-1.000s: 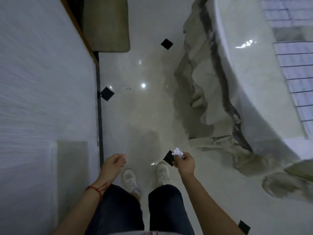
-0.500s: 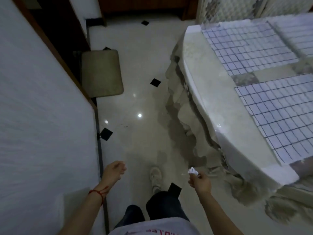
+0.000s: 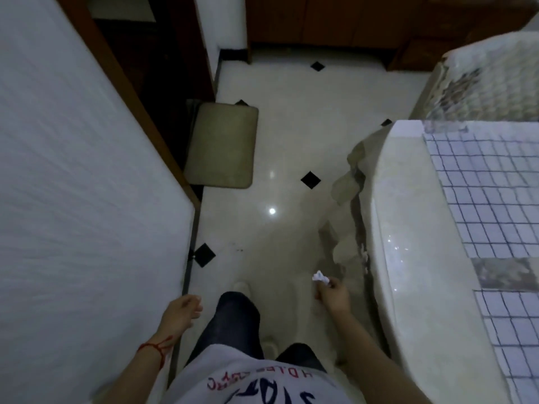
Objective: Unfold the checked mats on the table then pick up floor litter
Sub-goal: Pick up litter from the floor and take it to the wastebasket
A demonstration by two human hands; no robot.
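Observation:
My right hand (image 3: 334,295) pinches a small crumpled white scrap of litter (image 3: 320,277) at waist height, just left of the table's edge. My left hand (image 3: 180,312) hangs near the white wall with loosely curled fingers and holds nothing; a red thread circles its wrist. On the right, two white checked mats with blue lines lie spread on the marble table (image 3: 408,228): one at the far end (image 3: 490,188), one nearer me (image 3: 513,339). A bare strip of table shows between them.
A white wall (image 3: 73,199) runs along my left. A beige floor mat (image 3: 221,145) lies ahead by a dark doorway. The glossy pale floor (image 3: 280,118) has small black diamond tiles. Dark wooden cabinets stand at the far end. The table's rough stone base juts leftward.
The view has tilted up from my feet toward the room ahead. I have stepped forward along the table. My right hand still pinches the white scrap; my left hand stays empty.

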